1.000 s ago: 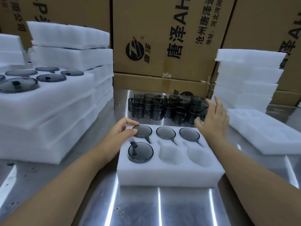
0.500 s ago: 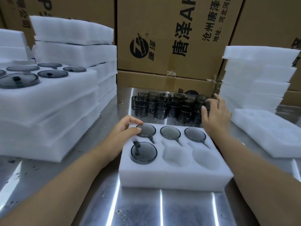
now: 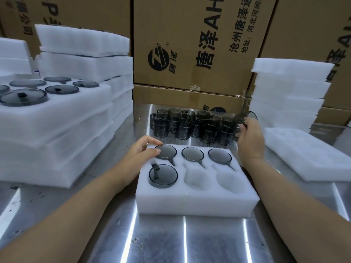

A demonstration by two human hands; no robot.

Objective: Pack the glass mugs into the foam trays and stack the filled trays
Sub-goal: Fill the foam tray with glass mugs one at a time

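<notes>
At right grip, blurred mug, outline indistinct

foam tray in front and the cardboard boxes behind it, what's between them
Head view: a cluster of loose dark glass mugs stands on the metal table between foam tray and cardboard boxes.
</notes>
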